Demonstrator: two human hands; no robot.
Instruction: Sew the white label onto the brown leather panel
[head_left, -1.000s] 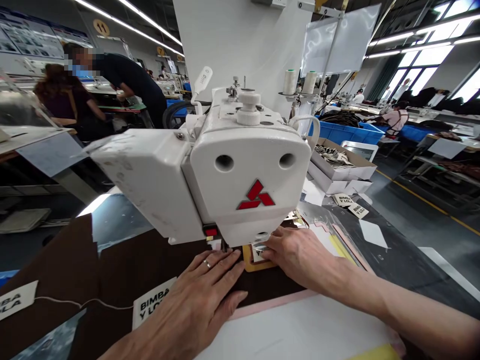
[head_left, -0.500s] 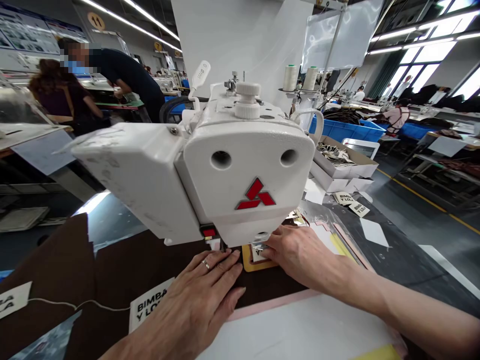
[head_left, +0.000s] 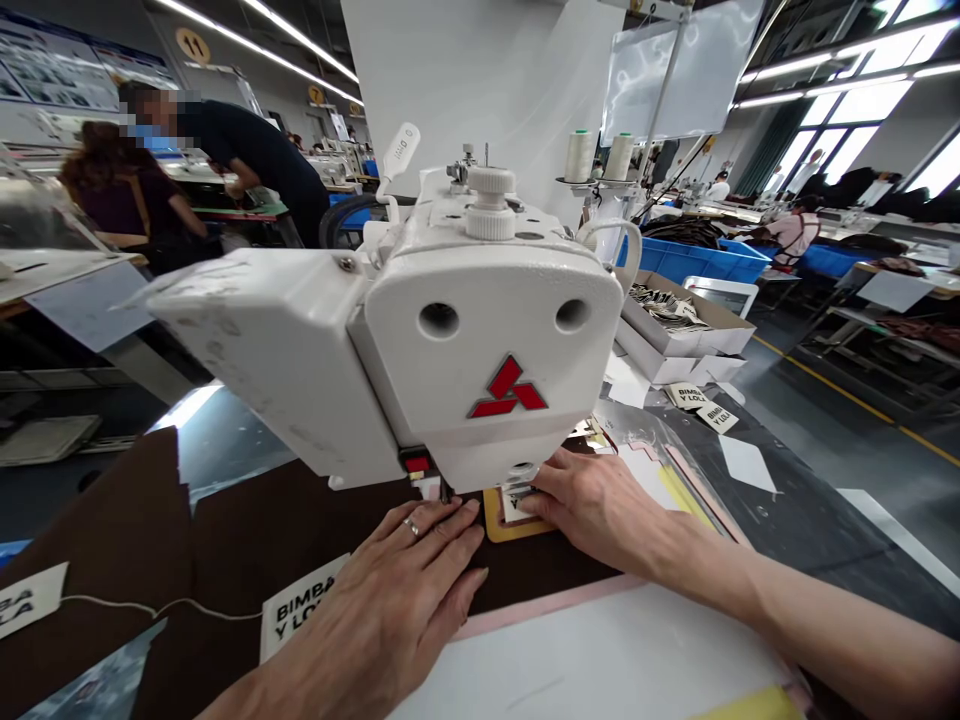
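While we looked down past the big white sewing machine (head_left: 450, 340), our left hand (head_left: 405, 600) lay flat on the brown cloth (head_left: 247, 530), fingers spread and holding nothing. Our right hand (head_left: 600, 505) was just beside it, nearer the right edge of the worktop (head_left: 817, 520). Its fingertips (head_left: 529, 500) were pressed close together on the small white label (head_left: 516, 508), which sat inside a yellow frame (head_left: 501, 530) right under the foot of the machine. We could not tell if those fingers pinched the label or only pushed it down. The label lay just ahead of both hands, toward the machine, and the right hand was the nearer one. Its long side ran left to right. Another label (head_left: 300, 615) lay by the left wrist.
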